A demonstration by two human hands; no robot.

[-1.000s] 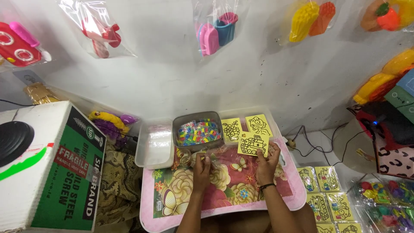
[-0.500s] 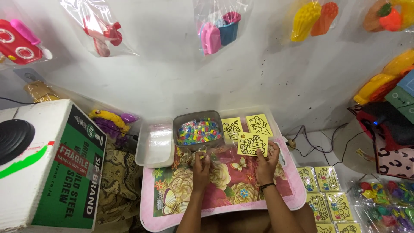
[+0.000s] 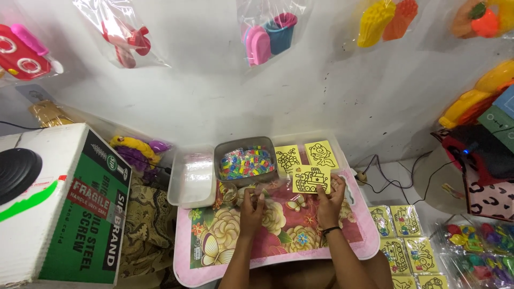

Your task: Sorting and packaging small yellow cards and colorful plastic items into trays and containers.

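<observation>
Fingers of the right hand (image 3: 331, 199) pinch a yellow card (image 3: 310, 179) just right of the grey tub (image 3: 246, 160), while the left hand (image 3: 251, 207) grips a clear sleeve (image 3: 267, 188) touching the card's left edge.

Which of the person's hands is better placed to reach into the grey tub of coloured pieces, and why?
Probably the left hand. It sits just below the grey tub and pinches only a clear wrapper. The right hand lies further right and holds a yellow picture card.
</observation>
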